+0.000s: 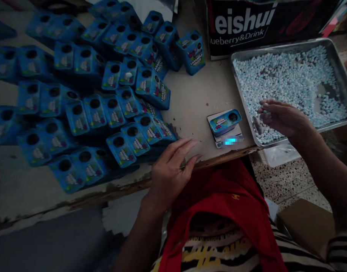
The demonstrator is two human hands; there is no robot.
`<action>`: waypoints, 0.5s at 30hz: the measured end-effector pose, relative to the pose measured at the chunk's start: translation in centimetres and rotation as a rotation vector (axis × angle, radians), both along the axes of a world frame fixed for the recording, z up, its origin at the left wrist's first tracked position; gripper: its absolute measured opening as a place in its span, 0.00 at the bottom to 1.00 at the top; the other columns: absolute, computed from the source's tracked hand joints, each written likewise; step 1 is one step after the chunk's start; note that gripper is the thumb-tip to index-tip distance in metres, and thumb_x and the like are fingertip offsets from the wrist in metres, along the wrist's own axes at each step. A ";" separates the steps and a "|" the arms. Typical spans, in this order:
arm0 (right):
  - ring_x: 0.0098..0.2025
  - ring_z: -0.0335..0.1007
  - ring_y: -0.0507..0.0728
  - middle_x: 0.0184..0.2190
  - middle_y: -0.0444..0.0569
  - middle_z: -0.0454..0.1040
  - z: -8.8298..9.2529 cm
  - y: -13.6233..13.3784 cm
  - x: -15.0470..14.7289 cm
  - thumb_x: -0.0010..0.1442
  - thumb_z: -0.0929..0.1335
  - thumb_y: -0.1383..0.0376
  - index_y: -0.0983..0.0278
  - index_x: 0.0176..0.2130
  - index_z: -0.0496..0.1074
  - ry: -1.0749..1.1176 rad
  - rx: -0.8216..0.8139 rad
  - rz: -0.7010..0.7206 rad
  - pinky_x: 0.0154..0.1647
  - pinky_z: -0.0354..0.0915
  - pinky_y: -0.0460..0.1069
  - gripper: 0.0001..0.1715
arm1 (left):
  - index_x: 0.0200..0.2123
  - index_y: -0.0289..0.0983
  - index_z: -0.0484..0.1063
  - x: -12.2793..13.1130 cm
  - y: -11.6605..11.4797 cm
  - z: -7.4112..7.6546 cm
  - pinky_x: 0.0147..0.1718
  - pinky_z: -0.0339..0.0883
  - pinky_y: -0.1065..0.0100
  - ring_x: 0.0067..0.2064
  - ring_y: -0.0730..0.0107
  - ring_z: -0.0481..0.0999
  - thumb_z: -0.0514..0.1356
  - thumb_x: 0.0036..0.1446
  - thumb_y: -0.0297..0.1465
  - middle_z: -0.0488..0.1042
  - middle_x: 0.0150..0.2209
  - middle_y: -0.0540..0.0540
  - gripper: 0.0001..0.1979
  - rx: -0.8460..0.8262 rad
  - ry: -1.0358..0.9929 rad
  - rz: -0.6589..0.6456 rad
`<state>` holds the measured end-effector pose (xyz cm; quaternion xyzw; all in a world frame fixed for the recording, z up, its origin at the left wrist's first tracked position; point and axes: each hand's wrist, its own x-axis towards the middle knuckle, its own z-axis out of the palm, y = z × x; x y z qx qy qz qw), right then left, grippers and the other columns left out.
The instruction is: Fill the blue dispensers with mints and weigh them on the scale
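My right hand (pixel 287 117) is over the near left part of a metal tray (pixel 238 77) of small white and pale blue candies (pixel 287 79). Its fingers are curled together, with a few candies at the fingertips. My left hand (pixel 173 166) lies at the table's front edge, fingers stretched out and holding nothing. Between the hands sits a small digital scale (pixel 219 144) with a lit display whose reading is blurred. On the scale rests a blue candy container (pixel 219 126) with a dark round hole in its top.
Many similar blue containers (pixel 122 151) stand in uneven rows on the left of the table (pixel 190 98), close to my left hand. One container (pixel 192 53) stands apart near the back. A black printed carton (pixel 247 22) is behind the tray. Below is a brown box (pixel 306 223).
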<state>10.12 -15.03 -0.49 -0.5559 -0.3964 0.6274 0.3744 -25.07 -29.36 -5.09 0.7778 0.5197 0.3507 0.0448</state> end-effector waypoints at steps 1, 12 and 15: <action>0.30 0.71 0.49 0.33 0.45 0.78 0.7 -0.1 -0.9 0.60 0.80 0.68 0.61 0.41 0.78 0.003 -0.010 0.039 0.28 0.70 0.43 0.11 | 0.63 0.44 0.77 0.1 0.4 -0.6 0.62 0.81 0.60 0.59 0.58 0.86 0.69 0.70 0.28 0.85 0.58 0.44 0.20 -0.030 -0.019 -0.003; 0.24 0.60 0.48 0.25 0.41 0.73 4.5 0.1 -6.2 0.64 0.82 0.56 0.61 0.39 0.75 -0.152 0.179 0.392 0.22 0.55 0.45 0.18 | 0.66 0.44 0.76 -0.3 1.8 -2.2 0.65 0.79 0.54 0.63 0.53 0.83 0.69 0.69 0.38 0.82 0.61 0.43 0.24 -0.348 -0.223 0.045; 0.25 0.60 0.49 0.25 0.40 0.71 5.1 0.0 -6.5 0.64 0.82 0.56 0.61 0.40 0.76 -0.235 0.233 0.434 0.24 0.55 0.47 0.17 | 0.65 0.43 0.77 -0.1 2.1 -2.3 0.64 0.78 0.54 0.62 0.53 0.84 0.70 0.67 0.37 0.83 0.60 0.42 0.24 -0.370 -0.295 0.050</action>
